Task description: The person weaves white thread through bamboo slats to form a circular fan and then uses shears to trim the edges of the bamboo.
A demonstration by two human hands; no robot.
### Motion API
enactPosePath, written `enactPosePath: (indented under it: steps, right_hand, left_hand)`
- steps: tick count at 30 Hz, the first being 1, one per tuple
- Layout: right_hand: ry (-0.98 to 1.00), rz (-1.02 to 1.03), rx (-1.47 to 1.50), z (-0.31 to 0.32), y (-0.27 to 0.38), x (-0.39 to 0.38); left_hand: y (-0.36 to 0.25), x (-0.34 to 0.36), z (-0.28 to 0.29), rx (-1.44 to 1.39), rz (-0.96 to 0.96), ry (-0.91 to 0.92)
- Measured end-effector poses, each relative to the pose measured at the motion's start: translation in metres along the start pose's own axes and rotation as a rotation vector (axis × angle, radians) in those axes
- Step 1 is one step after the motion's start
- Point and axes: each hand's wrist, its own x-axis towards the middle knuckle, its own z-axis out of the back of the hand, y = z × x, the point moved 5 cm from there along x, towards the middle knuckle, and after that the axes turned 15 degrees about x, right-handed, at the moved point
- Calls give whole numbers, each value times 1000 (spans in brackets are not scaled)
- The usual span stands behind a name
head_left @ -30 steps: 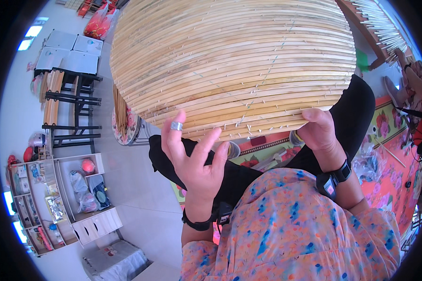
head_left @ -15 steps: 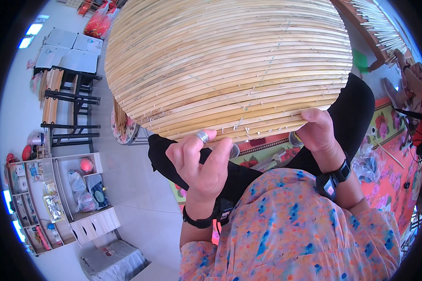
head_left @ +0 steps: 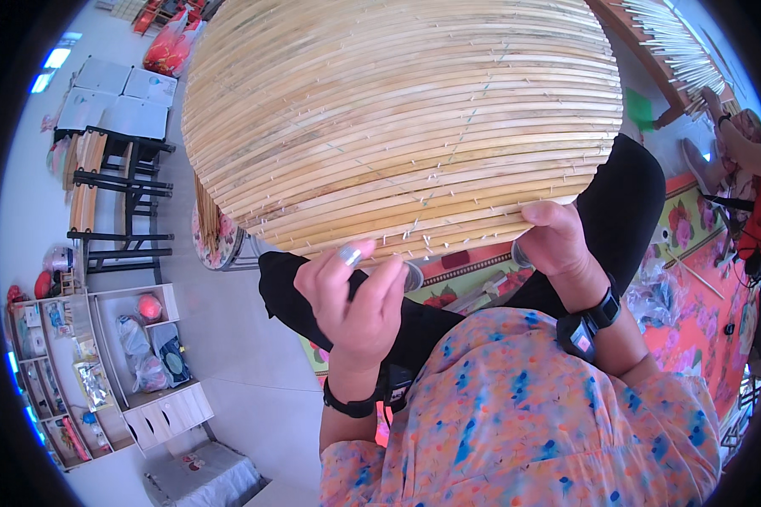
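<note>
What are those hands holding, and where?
A mat of pale sticks. The right hand grips its near edge; the left hand is there too, grip unclear.

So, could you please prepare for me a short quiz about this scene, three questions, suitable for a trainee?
1. True or false: the right hand is touching the mat.
2. Where is the silvery ring?
A) on the left hand
B) on the right hand
C) on the floor
3. What colour are the trousers?

Key:
1. True; its thumb lies over the mat's near edge.
2. A
3. Black
</note>
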Motion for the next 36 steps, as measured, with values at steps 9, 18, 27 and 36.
enactPosePath:
  steps: [9,18,27,36]
  right_hand:
    - [-16,-61,61,7,-5,-2]
    - [21,-62,53,12,-9,-2]
    - [25,-79,56,14,-7,-3]
    - [37,-31,15,25,-6,-2]
  left_hand:
    - [50,-43,-6,-774,765,-359]
    - [26,-19,-29,-1480,850,63]
    - [24,-9,-26,-1429,966,-16]
    - [26,-9,-28,-1444,985,19]
